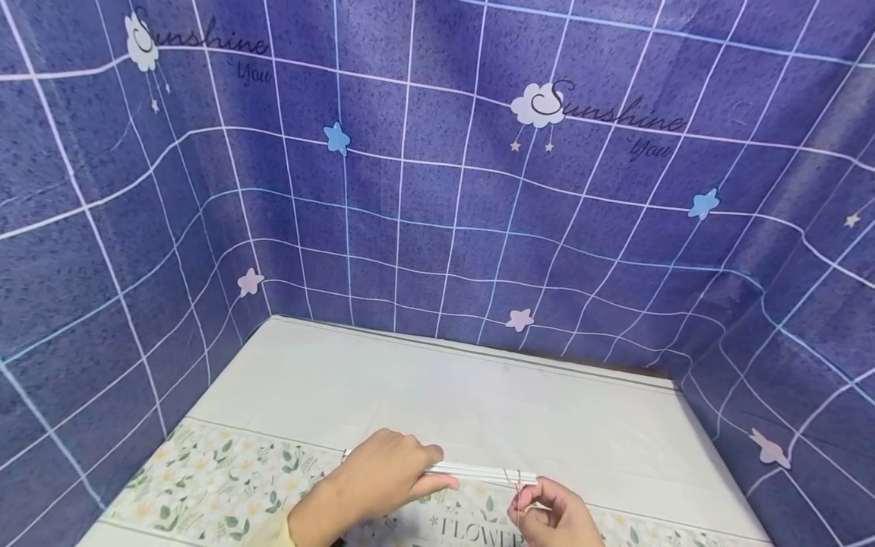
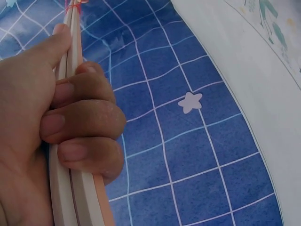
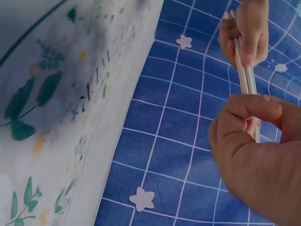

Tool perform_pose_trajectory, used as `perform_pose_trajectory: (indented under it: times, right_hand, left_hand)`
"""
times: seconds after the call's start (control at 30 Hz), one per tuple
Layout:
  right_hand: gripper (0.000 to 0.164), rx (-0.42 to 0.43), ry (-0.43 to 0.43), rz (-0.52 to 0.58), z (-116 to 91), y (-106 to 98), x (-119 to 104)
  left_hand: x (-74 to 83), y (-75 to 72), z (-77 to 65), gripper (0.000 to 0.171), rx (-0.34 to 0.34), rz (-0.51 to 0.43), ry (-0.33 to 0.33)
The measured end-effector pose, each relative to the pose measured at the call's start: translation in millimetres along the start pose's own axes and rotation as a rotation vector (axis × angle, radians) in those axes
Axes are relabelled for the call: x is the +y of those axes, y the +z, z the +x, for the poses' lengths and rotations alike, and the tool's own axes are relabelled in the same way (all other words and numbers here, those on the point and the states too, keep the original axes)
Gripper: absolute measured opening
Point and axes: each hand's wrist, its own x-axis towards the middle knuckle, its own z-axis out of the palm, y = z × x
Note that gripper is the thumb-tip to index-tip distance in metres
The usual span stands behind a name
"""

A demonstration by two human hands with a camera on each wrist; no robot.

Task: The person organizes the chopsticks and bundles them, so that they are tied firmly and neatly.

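Evidently, the bundle of slim sticks (image 1: 485, 474) is held over the surface (image 1: 444, 387), roughly parallel to its far edge and well apart from it; whether it touches the surface is hard to tell. The person's left grip (image 1: 383, 475) is clamped round the sticks away from the corded end, fingers wrapped across and thumb lying along them, presumably so the lengths press together and cannot fan out or roll. The right grip (image 1: 557, 516) is at the other end, thumb and fingers together on a thin reddish cord (image 1: 517, 482) that appears to circle the sticks near their tips; pinching it there would likely allow it to be drawn snug while the left side steadies the bundle. Whether a knot is formed cannot be told. In the left wrist view a peach-toned strip runs beside the pale sticks. A floral band (image 1: 225, 471) crosses the surface; past the far edge hangs a blue gridded curtain (image 1: 410, 205), printed with stars
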Motion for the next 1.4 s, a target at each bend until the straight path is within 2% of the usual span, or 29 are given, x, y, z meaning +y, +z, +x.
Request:
perform_pose_trajectory:
  times: [0.07, 0.2, 0.27, 0.33, 0.43, 0.5, 0.57, 0.67, 0.77, 0.8, 0.9, 1.03, 1.1, 1.17, 1.27, 1.33, 1.4]
  right_hand:
    - [0.015, 0.075, -0.052, -0.028, -2.9, 5.4, 1.0]
    - [0.010, 0.272, -0.281, -0.194, -4.9, 17.6, 4.8]
    - [0.016, 0.381, -0.466, -0.323, -3.4, 22.6, 8.9]
    - [0.019, 0.483, -0.665, -0.500, -1.2, 25.9, 13.8]
    - [0.017, 0.583, -0.944, -0.700, 2.4, 25.9, 19.7]
    - [0.029, 0.594, -1.111, -0.745, 6.1, 24.4, 20.6]
    - [0.041, 0.548, -1.248, -0.702, 9.8, 23.2, 20.2]
    - [0.031, 0.458, -1.331, -0.600, 9.2, 25.0, 18.7]
    - [0.009, 0.405, -1.230, -0.501, 0.9, 27.7, 18.0]
    - [0.010, 0.401, -1.160, -0.477, -3.0, 28.8, 17.4]
    - [0.022, 0.461, -0.885, -0.414, -10.9, 32.7, 14.3]
    - [0.009, 0.571, -0.467, -0.439, -13.3, 36.1, 6.8]
    - [0.009, 0.590, -0.346, -0.470, -11.8, 35.2, 4.1]
    - [0.014, 0.593, -0.312, -0.490, -10.1, 34.3, 2.8]
    - [0.023, 0.590, -0.366, -0.530, -7.7, 33.1, 2.8]
    - [0.023, 0.575, -0.394, -0.540, -6.8, 31.7, 2.8]
    - [0.020, 0.530, -0.366, -0.533, -6.9, 29.7, 2.1]
  left_hand:
    - [-1.6, -0.6, -0.1, 0.051, 0.003, 0.004, -0.023]
    - [-4.6, -1.7, 0.2, 0.051, 0.004, 0.001, -0.059]
    - [-5.3, -1.7, 0.1, 0.052, -0.005, -0.011, -0.069]
    - [-5.5, -1.5, 0.1, 0.052, -0.023, -0.031, -0.074]
    - [-5.6, -0.7, 0.0, 0.052, -0.052, -0.062, -0.077]
    - [-5.8, -0.5, -0.2, 0.052, -0.069, -0.082, -0.082]
    - [-6.1, -0.5, -0.5, 0.052, -0.076, -0.094, -0.084]
    - [-6.6, -0.6, -0.6, 0.052, -0.087, -0.111, -0.091]
    - [-7.1, -0.2, -0.6, 0.052, -0.087, -0.127, -0.097]
    - [-7.5, 0.1, -0.6, 0.052, -0.087, -0.130, -0.098]
    - [-8.1, -0.3, -0.6, 0.053, -0.080, -0.131, -0.095]
    - [-7.6, -2.7, -0.4, 0.053, -0.055, -0.084, -0.076]
    - [-6.5, -4.0, -0.3, 0.053, -0.035, -0.054, -0.062]
    - [-5.2, -4.5, 0.1, 0.052, -0.021, -0.036, -0.048]
    - [-3.6, -4.6, 0.2, 0.052, -0.006, -0.015, -0.041]
    - [-3.3, -4.1, -0.3, 0.052, -0.006, -0.010, -0.048]
    - [-3.7, -3.9, -0.9, 0.053, -0.007, -0.011, -0.057]
